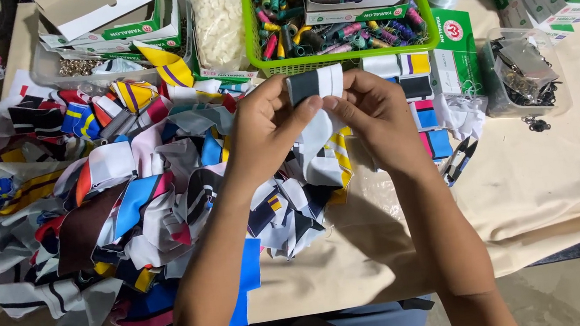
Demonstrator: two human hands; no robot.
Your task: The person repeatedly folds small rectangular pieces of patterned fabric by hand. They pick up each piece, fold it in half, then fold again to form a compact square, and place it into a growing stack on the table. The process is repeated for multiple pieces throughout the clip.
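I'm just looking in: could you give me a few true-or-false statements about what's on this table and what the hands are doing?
1. Both hands hold one small fabric piece. True.
2. The green basket holds buttons. False: it holds thread spools.
3. The scrap pile lies by the left hand. True.
4. The right hand grips the thread snips. False: they lie on the table cloth.
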